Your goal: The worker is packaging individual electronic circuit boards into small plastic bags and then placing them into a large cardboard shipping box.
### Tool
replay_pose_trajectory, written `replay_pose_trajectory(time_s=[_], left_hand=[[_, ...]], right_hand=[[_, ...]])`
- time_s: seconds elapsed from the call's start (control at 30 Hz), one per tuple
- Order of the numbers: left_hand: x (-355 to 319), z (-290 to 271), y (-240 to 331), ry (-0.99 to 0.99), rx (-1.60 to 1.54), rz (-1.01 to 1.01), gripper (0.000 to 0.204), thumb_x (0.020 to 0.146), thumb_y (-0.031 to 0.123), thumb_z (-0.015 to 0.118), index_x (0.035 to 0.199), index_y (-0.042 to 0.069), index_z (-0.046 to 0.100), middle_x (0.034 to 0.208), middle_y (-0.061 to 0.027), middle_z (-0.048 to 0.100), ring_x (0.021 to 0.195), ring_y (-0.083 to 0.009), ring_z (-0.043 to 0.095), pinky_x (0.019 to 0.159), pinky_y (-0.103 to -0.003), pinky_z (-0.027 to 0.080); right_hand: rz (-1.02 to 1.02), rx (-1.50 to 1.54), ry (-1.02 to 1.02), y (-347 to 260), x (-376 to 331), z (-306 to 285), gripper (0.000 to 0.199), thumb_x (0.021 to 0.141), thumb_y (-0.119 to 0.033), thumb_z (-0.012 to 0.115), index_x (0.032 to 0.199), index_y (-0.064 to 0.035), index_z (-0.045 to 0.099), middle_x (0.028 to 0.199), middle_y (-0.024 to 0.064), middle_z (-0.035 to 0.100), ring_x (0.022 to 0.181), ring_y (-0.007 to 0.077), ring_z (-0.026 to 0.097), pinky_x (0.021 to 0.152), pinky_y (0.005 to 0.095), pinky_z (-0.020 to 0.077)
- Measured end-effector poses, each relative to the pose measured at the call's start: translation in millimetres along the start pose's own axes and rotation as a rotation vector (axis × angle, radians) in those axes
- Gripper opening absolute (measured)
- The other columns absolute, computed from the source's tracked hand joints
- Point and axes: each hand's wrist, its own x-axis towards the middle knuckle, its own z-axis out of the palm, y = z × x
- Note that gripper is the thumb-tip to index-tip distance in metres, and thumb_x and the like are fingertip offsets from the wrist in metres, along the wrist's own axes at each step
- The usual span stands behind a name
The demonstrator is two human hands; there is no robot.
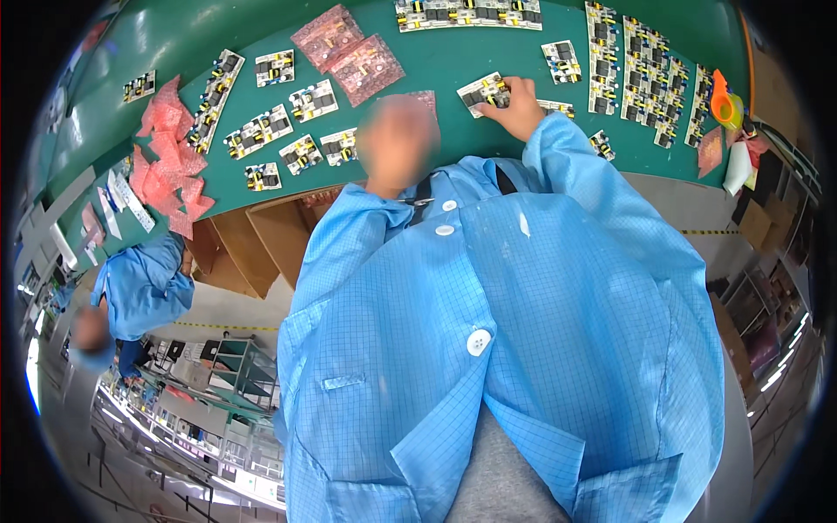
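My right hand (516,106) reaches out of a light blue sleeve onto the green table (436,65). Its fingers close on a small white circuit board (482,91) with black and yellow parts. My left hand (397,135) is blurred and hovers over the table's near edge. It is next to another small board (339,146) and a pink bag (425,98). Whether it holds anything cannot be made out. My blue lab coat (523,331) fills the lower middle of the view.
Many small circuit boards (641,74) lie in rows and clusters across the table. Pink antistatic bags (347,50) lie at the back, and more are piled at the left (166,166). Open cardboard boxes (261,235) stand below the table edge. Another person in a blue coat (144,288) is at the left. An orange tool (724,100) is at the right.
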Motion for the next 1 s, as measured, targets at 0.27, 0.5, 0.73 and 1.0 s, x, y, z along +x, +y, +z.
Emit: replay_pose_trajectory(time_s=[0.27, 0.5, 0.73, 1.0], left_hand=[[20, 14, 4, 0.159, -0.012, -0.361, 0.053, 0.073, 0.018, 0.076, 0.120, 0.006, 0.052, 0.116, -0.0141, 0.052, 0.111, -0.0341, 0.049, 0.090, -0.048, 0.040], [17, 11, 3, -0.029, -0.096, -0.411, 0.061, 0.069, 0.019, 0.081, 0.119, 0.006, 0.050, 0.111, -0.0154, 0.052, 0.101, -0.0343, 0.053, 0.084, -0.045, 0.043], [18, 14, 3, -0.109, -0.022, -0.267, 0.039, 0.074, 0.020, 0.075, 0.106, 0.007, 0.057, 0.105, -0.0124, 0.055, 0.101, -0.0324, 0.054, 0.084, -0.044, 0.043], [11, 13, 15, 0.013, 0.055, -0.056, 0.024, 0.074, 0.016, 0.069, 0.096, 0.009, 0.062, 0.094, -0.0105, 0.057, 0.092, -0.0302, 0.054, 0.080, -0.043, 0.045]], right_hand=[[0.066, 0.745, -0.261, 28, -16, 9, 0.046, 0.086, -0.010, 0.066, 0.126, 0.0044, 0.049, 0.110, 0.0142, 0.062, 0.094, 0.0207, 0.063, 0.081, 0.0344, 0.0539], [0.043, 0.720, -0.301, 30, -25, 2, 0.042, 0.085, -0.009, 0.069, 0.121, 0.0036, 0.053, 0.103, 0.0121, 0.064, 0.095, 0.0190, 0.063, 0.086, 0.0328, 0.0519], [0.025, 0.740, -0.334, 28, -27, 0, 0.040, 0.083, -0.008, 0.072, 0.117, 0.0026, 0.054, 0.102, 0.0118, 0.065, 0.094, 0.0177, 0.063, 0.084, 0.0313, 0.0512], [0.035, 0.839, -0.264, 16, -28, -6, 0.039, 0.081, -0.005, 0.073, 0.116, 0.0004, 0.055, 0.099, 0.0088, 0.066, 0.091, 0.0150, 0.062, 0.083, 0.0290, 0.0499]])
